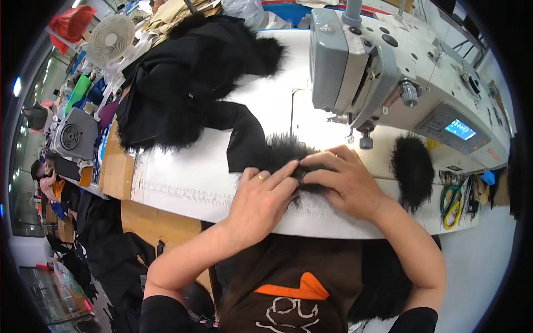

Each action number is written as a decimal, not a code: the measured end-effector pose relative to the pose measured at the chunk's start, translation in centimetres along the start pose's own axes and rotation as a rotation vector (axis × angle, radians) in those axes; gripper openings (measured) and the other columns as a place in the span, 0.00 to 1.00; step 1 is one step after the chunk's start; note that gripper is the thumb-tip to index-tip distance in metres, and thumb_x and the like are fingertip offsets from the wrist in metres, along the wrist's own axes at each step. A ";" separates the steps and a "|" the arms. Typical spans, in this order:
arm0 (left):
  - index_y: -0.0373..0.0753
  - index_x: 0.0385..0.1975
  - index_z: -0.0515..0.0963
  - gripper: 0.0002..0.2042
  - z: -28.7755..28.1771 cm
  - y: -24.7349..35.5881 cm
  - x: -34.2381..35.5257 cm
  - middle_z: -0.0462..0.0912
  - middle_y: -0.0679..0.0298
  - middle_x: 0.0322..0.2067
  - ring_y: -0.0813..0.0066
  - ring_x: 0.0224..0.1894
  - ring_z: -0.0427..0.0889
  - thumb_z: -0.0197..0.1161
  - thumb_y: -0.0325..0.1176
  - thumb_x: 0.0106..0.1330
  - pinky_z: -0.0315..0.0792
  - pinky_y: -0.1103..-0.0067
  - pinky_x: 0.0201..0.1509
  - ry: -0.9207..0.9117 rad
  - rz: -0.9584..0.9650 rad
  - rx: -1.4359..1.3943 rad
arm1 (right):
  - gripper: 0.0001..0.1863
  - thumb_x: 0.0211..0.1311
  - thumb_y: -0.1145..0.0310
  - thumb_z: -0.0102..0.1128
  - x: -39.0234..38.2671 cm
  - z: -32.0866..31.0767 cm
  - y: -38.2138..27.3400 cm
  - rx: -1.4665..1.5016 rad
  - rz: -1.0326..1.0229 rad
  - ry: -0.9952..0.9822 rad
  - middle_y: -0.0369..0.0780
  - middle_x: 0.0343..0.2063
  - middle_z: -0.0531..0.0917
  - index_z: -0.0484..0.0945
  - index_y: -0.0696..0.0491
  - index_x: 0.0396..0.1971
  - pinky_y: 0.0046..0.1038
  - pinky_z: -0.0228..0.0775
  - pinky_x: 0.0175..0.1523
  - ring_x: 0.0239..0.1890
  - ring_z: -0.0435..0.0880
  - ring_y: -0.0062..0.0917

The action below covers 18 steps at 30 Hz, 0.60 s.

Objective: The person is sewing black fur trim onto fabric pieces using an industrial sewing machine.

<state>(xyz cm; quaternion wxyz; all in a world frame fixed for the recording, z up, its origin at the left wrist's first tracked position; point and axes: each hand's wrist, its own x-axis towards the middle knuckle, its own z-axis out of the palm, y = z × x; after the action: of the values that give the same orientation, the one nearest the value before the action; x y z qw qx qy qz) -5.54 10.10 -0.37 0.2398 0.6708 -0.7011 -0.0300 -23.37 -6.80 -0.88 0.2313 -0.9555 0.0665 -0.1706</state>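
Both my hands meet over a piece of black fur trim at the front of the white sewing table. My left hand, with a ring on one finger, pinches the trim's near edge. From the right, my right hand has its bent fingers closed on the same edge, fingertips almost touching the left ones. A flat black fabric strip runs from the trim back to a large black fur-edged garment. The sewing machine's needle area stands just beyond my right hand, apart from the fur.
A grey-white sewing machine with a lit display fills the back right. Another black fur piece lies right of my hand, near yellow-handled scissors. A white fan and cardboard are at left. Farther left, a person sits.
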 end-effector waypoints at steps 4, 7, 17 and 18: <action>0.40 0.42 0.79 0.10 0.3 -0.3 0.8 0.80 0.54 0.64 0.59 0.39 0.81 0.68 0.29 0.62 0.69 0.64 0.54 -0.042 -0.032 -0.095 | 0.22 0.48 0.79 0.66 -0.5 -0.6 0.6 0.027 0.040 -0.028 0.28 0.59 0.81 0.86 0.41 0.44 0.36 0.71 0.63 0.59 0.74 0.36; 0.41 0.41 0.81 0.09 0.0 -0.7 2.7 0.81 0.54 0.63 0.60 0.39 0.82 0.70 0.29 0.62 0.68 0.67 0.53 -0.071 -0.038 -0.140 | 0.22 0.50 0.82 0.62 -0.3 -1.5 1.0 0.157 0.154 -0.069 0.31 0.58 0.81 0.85 0.44 0.45 0.37 0.72 0.62 0.57 0.78 0.36; 0.42 0.36 0.81 0.10 1.9 -5.3 10.0 0.78 0.64 0.34 0.62 0.41 0.78 0.68 0.23 0.55 0.65 0.67 0.54 -0.038 0.206 -0.216 | 0.14 0.61 0.72 0.70 -2.9 0.3 4.5 -0.167 0.461 -0.012 0.41 0.49 0.85 0.84 0.48 0.47 0.37 0.73 0.58 0.51 0.83 0.38; 0.42 0.36 0.81 0.10 2.0 -5.7 10.6 0.78 0.64 0.34 0.62 0.41 0.78 0.68 0.23 0.55 0.65 0.67 0.54 -0.036 0.213 -0.224 | 0.13 0.63 0.69 0.72 -3.1 0.6 4.5 -0.180 0.472 0.080 0.41 0.49 0.85 0.84 0.49 0.48 0.35 0.73 0.56 0.51 0.83 0.37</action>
<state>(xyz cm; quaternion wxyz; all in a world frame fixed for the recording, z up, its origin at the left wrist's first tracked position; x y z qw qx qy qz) -0.86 -1.16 -1.05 0.3024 0.5610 -0.7648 -0.0945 -26.28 -9.87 -4.38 0.1759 -0.9228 0.3116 -0.1428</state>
